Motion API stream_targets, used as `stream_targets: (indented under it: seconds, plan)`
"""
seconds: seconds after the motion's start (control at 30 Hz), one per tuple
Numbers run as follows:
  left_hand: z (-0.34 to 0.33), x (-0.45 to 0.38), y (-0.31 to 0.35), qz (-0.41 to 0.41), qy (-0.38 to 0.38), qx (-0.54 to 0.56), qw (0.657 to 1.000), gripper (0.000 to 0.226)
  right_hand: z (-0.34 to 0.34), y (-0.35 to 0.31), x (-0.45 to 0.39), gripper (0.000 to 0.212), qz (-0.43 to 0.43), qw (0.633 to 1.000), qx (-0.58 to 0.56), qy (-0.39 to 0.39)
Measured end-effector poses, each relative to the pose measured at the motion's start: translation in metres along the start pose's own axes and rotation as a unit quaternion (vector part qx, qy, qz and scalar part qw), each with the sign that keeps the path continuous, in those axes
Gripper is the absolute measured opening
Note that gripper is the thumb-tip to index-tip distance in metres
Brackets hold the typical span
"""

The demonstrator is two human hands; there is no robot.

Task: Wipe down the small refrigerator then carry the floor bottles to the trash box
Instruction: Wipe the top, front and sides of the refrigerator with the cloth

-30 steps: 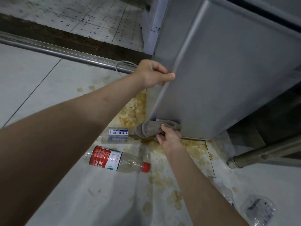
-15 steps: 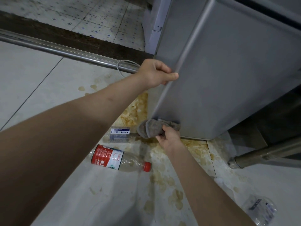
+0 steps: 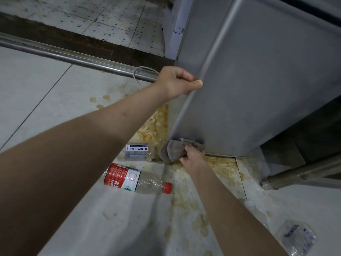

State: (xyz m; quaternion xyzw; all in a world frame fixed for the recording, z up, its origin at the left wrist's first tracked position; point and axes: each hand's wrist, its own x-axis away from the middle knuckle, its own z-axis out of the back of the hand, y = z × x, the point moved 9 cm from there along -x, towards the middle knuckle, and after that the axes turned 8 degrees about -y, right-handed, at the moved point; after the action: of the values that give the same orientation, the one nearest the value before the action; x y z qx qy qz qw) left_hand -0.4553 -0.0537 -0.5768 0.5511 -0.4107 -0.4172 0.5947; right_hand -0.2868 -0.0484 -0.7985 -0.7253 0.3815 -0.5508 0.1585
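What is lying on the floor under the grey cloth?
Under the grey cloth, the stained floor tile shows, with a clear bottle beside it. The floor the cloth itself covers is hidden. The right hand grips it.

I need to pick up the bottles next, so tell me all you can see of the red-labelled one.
The red-labelled bottle is clear plastic with a red cap and a red-and-white printed label. It lies on its side on the stained floor tiles, cap pointing right, looking nearly empty. Nothing touches it; it lies just nearer the camera than the blue-labelled bottle.
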Motion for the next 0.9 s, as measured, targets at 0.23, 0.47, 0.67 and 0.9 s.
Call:
stream_targets:
  seconds: [0.23, 0.47, 0.67, 0.9]
  plan:
    - [0.001, 0.000, 0.002, 0.000, -0.001, -0.009, 1.000, 0.016, -0.020, -0.016, 0.017, 0.057, 0.020, 0.998, 0.023, -0.056]
    - [0.001, -0.005, 0.000, -0.013, 0.005, -0.016, 1.000, 0.017, -0.007, -0.014, 0.007, 0.062, 0.060, 0.996, 0.063, 0.001]
    - [0.001, -0.007, -0.004, -0.015, 0.011, -0.004, 1.000, 0.018, 0.009, -0.014, -0.009, 0.048, 0.105, 0.983, 0.143, 0.041]
    - [0.001, -0.007, -0.005, -0.019, 0.019, 0.008, 1.000, 0.020, 0.014, -0.024, -0.009, 0.040, 0.145, 0.951, 0.269, 0.041]
